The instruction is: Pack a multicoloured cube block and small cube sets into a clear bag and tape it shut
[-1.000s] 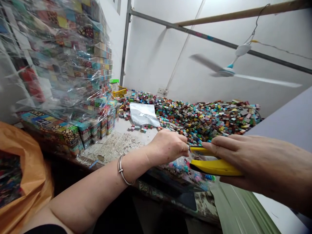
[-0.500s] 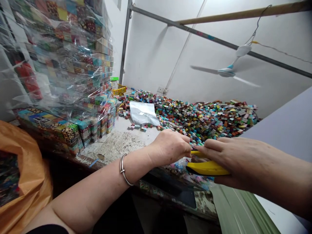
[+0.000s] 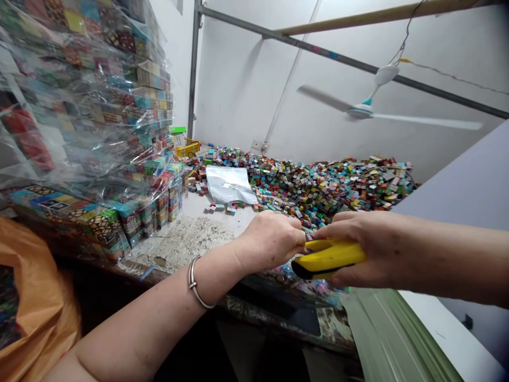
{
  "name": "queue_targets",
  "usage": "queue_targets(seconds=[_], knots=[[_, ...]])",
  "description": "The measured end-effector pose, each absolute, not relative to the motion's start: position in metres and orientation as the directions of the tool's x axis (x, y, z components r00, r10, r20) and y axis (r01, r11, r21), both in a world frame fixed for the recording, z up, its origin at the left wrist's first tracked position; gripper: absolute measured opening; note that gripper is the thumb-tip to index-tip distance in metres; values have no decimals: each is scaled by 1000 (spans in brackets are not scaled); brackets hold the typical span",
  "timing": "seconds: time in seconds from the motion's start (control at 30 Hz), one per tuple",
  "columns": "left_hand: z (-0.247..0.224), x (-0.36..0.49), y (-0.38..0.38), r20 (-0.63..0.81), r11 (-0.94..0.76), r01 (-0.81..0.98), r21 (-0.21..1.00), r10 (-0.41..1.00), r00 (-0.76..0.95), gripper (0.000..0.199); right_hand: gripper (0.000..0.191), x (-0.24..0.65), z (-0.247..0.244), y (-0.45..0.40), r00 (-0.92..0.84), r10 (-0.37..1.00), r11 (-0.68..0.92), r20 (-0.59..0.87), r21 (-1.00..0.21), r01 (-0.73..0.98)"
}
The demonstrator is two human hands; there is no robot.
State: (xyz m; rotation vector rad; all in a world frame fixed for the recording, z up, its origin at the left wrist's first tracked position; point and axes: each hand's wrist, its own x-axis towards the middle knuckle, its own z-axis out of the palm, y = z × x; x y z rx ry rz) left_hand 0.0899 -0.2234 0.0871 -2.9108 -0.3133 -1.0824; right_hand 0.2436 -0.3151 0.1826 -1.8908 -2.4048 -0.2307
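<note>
Gripping yellow-and-black tool (image 3: pixel 332 260) in our right hand (image 3: pixel 366 244), fingers wrapped around it, just beside our left hand (image 3: pixel 270 240), near tabletop (image 3: pixel 183 239) edge. Left fingers curled in tight; we cannot tell whether they hold anything. Beyond our hands, heap of small colorful blocks (image 3: pixel 330 185), silver sheet (image 3: pixel 228 184) at its left.

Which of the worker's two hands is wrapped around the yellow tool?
The right hand, bare-wristed, grips the yellow tool. By contrast, the left hand is closed near the tool, and a metal bracelet circles that forearm.
</note>
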Motion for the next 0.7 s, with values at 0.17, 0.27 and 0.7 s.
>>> queue_targets(seconds=[0.17, 0.27, 0.7], knots=[[93, 88, -226, 598, -970, 221, 98, 235, 766, 26, 45, 248, 182, -320, -133, 991, 133, 33, -11, 991], [96, 87, -228, 563, -962, 245, 120, 269, 782, 25, 44, 244, 183, -324, -33, 999, 39, 35, -163, 986], [92, 89, -226, 563, -958, 231, 171, 287, 775, 20, 44, 226, 140, -332, 255, 939, 39, 232, -807, 589]])
